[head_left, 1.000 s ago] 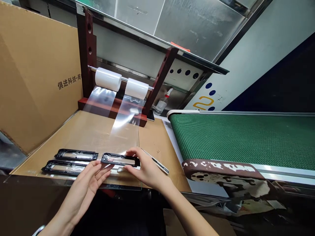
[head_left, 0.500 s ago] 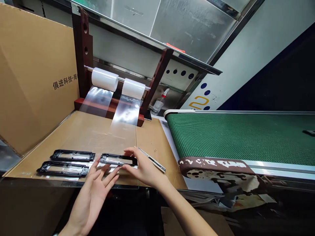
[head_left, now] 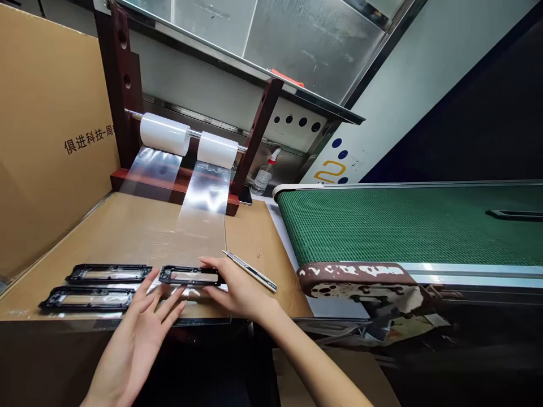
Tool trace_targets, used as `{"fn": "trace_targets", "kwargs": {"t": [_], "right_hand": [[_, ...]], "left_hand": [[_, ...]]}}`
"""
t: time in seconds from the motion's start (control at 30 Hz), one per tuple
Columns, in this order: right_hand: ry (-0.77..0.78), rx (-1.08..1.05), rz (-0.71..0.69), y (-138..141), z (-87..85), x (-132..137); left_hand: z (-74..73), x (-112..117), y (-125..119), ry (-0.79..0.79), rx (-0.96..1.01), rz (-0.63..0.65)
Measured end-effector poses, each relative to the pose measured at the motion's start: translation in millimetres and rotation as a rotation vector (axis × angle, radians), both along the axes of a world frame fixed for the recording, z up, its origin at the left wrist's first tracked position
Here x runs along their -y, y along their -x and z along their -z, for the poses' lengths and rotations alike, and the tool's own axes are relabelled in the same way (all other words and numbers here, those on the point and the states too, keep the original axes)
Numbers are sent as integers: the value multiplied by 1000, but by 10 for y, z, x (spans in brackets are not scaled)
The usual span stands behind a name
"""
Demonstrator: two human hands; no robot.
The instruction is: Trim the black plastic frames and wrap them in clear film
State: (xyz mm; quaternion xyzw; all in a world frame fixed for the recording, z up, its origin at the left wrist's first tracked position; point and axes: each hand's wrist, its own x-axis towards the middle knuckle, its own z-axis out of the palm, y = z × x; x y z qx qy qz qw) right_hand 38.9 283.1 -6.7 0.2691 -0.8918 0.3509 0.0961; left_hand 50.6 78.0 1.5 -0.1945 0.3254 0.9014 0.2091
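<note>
A narrow black plastic frame [head_left: 189, 276] with a clear window lies near the table's front edge. My right hand [head_left: 237, 291] grips its right end between thumb and fingers. Just below and left of that frame is my left hand [head_left: 139, 328], palm turned up and fingers spread, its fingertips close to the frame's lower edge; whether they touch it I cannot tell. Two similar black frames lie to the left, a rear one [head_left: 109, 273] and a front one [head_left: 87, 299]. Beside my right hand rests a slim metal utility knife [head_left: 250, 271].
Two rolls of clear film [head_left: 164, 134] hang on a dark red stand [head_left: 254, 133], their strips drawn down toward the cardboard-covered table [head_left: 169, 234]. On the right runs a green conveyor belt [head_left: 382, 226] carrying a black part [head_left: 515, 215]. A spray bottle [head_left: 263, 176] stands behind; a cardboard box [head_left: 51, 141] walls the left.
The camera view has shifted, so the scene sits further left. More of the black part on the belt shows. My right hand keeps its grip on the frame; my left hand stays spread beside it.
</note>
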Motion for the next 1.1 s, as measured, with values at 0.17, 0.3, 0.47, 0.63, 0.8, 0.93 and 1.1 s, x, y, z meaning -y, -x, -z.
{"fn": "trace_targets", "kwargs": {"t": [0.17, 0.3, 0.47, 0.63, 0.8, 0.93, 1.1], "right_hand": [[10, 62, 30, -13, 33, -34], [-3, 138, 66, 5, 73, -43], [-4, 195, 99, 39, 99, -48], [-17, 177, 112, 37, 116, -37], [-22, 141, 128, 0, 145, -6], [-57, 94, 134, -11, 164, 19], [-24, -30, 180, -69, 206, 66]], "left_hand": [[37, 117, 15, 100, -7, -54], [75, 194, -8, 84, -44, 8], [45, 139, -15, 163, -29, -23], [25, 127, -53, 147, -78, -19], [43, 126, -50, 114, -86, -29], [-47, 139, -132, 106, -147, -30], [241, 596, -417, 229, -254, -104]]}}
